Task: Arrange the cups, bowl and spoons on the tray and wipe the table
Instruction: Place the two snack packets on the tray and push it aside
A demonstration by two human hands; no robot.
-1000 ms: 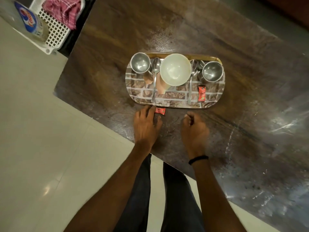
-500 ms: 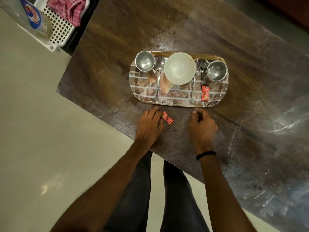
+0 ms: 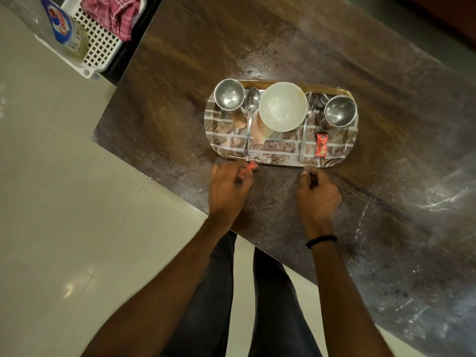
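Note:
A brick-patterned tray point(image 3: 342, 148) lies on the dark table point(image 3: 257, 34). It carries a steel cup point(image 3: 229, 95) at the left, another steel cup point(image 3: 340, 110) at the right, a white bowl point(image 3: 282, 106) in the middle, one spoon point(image 3: 249, 119) left of the bowl, another spoon point(image 3: 306, 124) right of it, and a red sachet point(image 3: 321, 148). My left hand point(image 3: 228, 189) is at the tray's near edge, fingers closed on a second red sachet point(image 3: 249, 167), blurred. My right hand point(image 3: 318, 194) rests curled on the table, holding nothing visible.
A white plastic basket point(image 3: 95, 42) with a red checked cloth point(image 3: 113, 11) and a labelled bottle point(image 3: 64, 32) stands beyond the table's far left corner. Pale floor tiles lie left of the table. Wet streaks cover the table's right side.
The left hand has taken up the red sachet that lay beside it on the table and moved it toward the tray's near edge. The right hand has barely moved.

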